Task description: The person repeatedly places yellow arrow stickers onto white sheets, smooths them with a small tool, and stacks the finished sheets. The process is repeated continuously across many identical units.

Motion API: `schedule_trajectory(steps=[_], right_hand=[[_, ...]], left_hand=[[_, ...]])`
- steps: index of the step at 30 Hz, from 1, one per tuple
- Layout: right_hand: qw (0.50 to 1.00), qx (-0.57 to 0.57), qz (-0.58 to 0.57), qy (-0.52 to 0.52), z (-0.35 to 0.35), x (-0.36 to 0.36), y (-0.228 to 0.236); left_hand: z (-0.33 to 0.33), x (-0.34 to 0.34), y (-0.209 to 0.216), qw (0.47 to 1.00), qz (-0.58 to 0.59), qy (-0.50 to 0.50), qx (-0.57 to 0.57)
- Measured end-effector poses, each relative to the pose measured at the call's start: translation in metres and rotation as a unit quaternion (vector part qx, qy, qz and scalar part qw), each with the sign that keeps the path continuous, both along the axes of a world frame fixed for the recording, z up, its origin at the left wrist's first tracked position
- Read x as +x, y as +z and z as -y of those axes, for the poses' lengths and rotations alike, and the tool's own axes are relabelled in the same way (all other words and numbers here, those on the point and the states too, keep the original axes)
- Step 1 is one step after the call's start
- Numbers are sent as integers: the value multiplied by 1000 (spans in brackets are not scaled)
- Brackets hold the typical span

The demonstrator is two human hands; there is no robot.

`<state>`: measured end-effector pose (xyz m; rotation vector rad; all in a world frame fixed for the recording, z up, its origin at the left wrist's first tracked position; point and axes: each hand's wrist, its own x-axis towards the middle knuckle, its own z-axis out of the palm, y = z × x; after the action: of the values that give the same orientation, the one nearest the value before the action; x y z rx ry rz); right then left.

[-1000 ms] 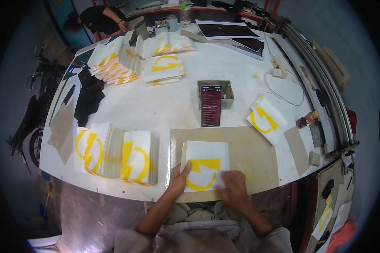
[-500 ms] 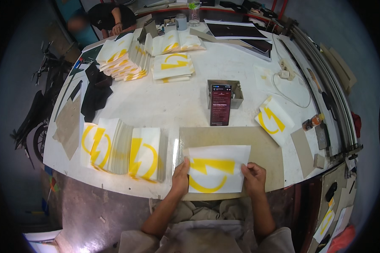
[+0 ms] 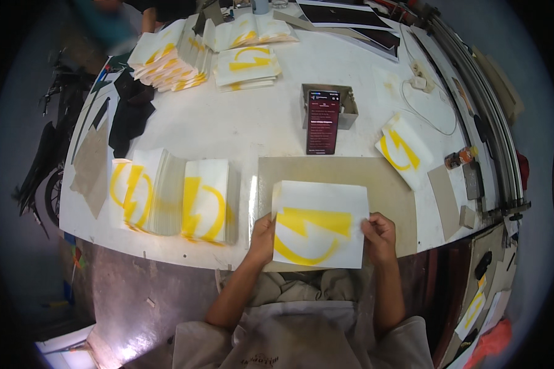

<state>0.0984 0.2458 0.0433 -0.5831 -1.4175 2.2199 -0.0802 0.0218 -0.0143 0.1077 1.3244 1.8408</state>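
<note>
Between both hands I hold a white paper sheet with a yellow circle-and-bolt print, just above the front of the beige board. My left hand grips its left edge, most of those fingers hidden behind the paper. On the opposite edge, my right hand pinches it between thumb and curled fingers. To the left stand two stacks of similar printed paper, a thick stack and a narrower stack. Beyond the board, a phone with a lit screen leans on a small grey box.
A large printed pile and a smaller pile lie at the far left of the white table. Another printed paper piece rests right of the board, near a small bottle and power strip. Someone's arm shows behind the pile.
The whole view has shifted, so the table's things sit higher in it. The sheet in my hands shows more of its white upper part. Both hands keep their grip.
</note>
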Motion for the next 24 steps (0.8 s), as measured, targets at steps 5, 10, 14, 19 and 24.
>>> schedule_trajectory(steps=[5, 10, 14, 19, 24], right_hand=[[989, 134, 15, 54, -1, -9, 9], [967, 118, 86, 208, 0, -8, 11], [953, 115, 101, 260, -3, -1, 6], [919, 134, 211, 305, -3, -5, 3], [911, 192, 149, 333, -11, -4, 8]], left_hand=[[8, -11, 11, 998, -68, -15, 2], [12, -20, 20, 994, -103, -11, -29], [10, -24, 22, 991, -127, -25, -13], [13, -28, 23, 991, -127, -37, -34], [11, -34, 47, 983, -130, -111, -65]])
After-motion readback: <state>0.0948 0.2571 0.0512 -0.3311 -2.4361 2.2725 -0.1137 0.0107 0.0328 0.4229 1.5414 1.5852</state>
